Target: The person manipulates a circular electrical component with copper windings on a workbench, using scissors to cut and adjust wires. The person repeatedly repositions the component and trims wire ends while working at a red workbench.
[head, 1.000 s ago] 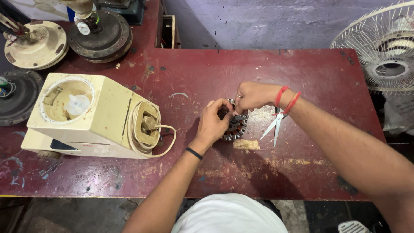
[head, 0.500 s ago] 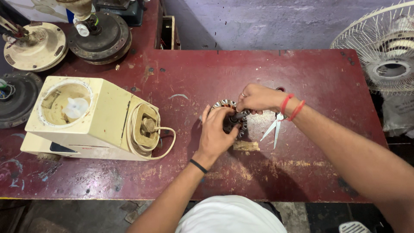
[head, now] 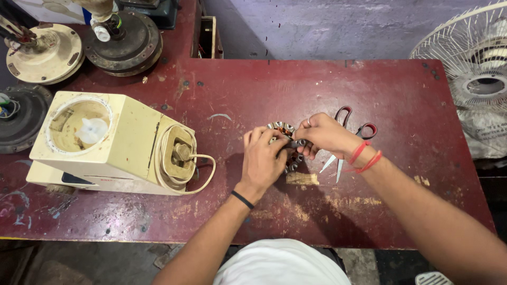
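Small wound motor stator (head: 288,148) sits mid-table on the red table (head: 401,95), pinched between both hands: left hand (head: 262,161) cupped over its near-left side, right hand (head: 328,134) gripping the right rim. Risk: thin windings could snag or snap; scissors (head: 348,142) just right, blades near the wrist. Cream mixer base (head: 113,142) well left.

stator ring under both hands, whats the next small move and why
Probably keep the left hand pressing the stator ring flat on the red table while the right hand works its fingertips along the slots. Both hands already pinch the same spot, and the scissors lie untouched beside the right wrist, so no tool seems needed yet.
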